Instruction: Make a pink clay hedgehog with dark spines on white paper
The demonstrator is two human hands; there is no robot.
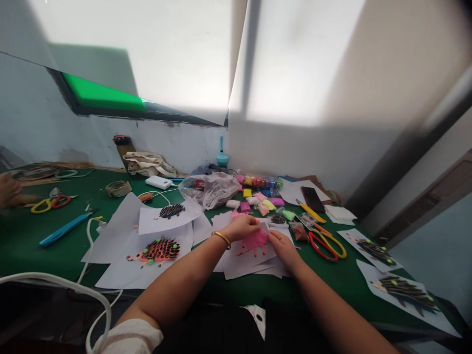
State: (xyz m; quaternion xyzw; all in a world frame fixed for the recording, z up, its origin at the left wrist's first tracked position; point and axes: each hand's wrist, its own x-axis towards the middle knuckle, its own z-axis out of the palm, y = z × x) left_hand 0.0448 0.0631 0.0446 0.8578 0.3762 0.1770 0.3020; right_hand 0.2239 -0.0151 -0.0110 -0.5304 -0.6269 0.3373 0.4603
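A pink clay hedgehog shape (254, 241) lies on white paper sheets (236, 268) in front of me. My left hand (241, 227), with a gold bangle at the wrist, is closed at its upper edge, fingertips on the pink clay. At its right edge, my right hand (283, 247) has thumb and finger drawn together against the clay; what they pinch is hidden. Small packets of coloured clay, including a magenta one (245, 207), lie just beyond. A finished hedgehog picture (158, 250) with dark spines and green dots rests to the left.
Red and yellow scissors (328, 245), a yellow cutter (310, 211) and a phone (312, 199) lie right. A plastic bag (210, 189) stands behind. Leftward are a blue tool (66, 229), white cables (89, 241) and another person's blurred hand (13, 191). More hedgehog pictures (405, 295) lie far right.
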